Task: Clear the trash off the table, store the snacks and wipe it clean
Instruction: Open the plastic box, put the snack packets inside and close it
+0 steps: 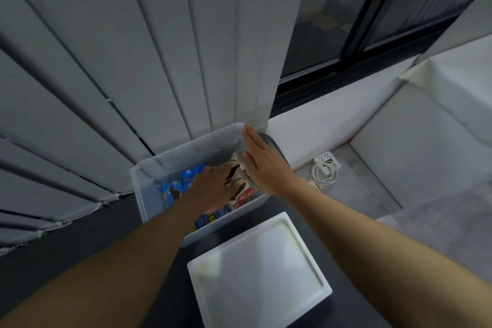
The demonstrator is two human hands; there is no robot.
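A: Largest items first?

B: Grey vertical blinds (106, 74), upper left and centre of the frame. Dark-framed window (372, 21), upper right. Dark table (93, 234), lower left.

A: Containers?

B: One white lid (261, 269), lying flat on the table, lower centre. One translucent plastic bin (149, 176), uncovered, centre of the frame, just above the lid.

A: Hands?

B: Left hand (213, 186), inside the bin, laid over the packets; cannot tell whether it grips any. Right hand (263, 162), flat, fingers straight and together, against the bin's right wall, holding nothing.

A: Contents?

B: Blue snack packets (175, 189), left side of the bin. One red-and-white box (243, 198), right side, partly under the left fingers.

A: Sundries?

B: White power strip (327, 161) with coiled white cable (323, 174), right of the bin.
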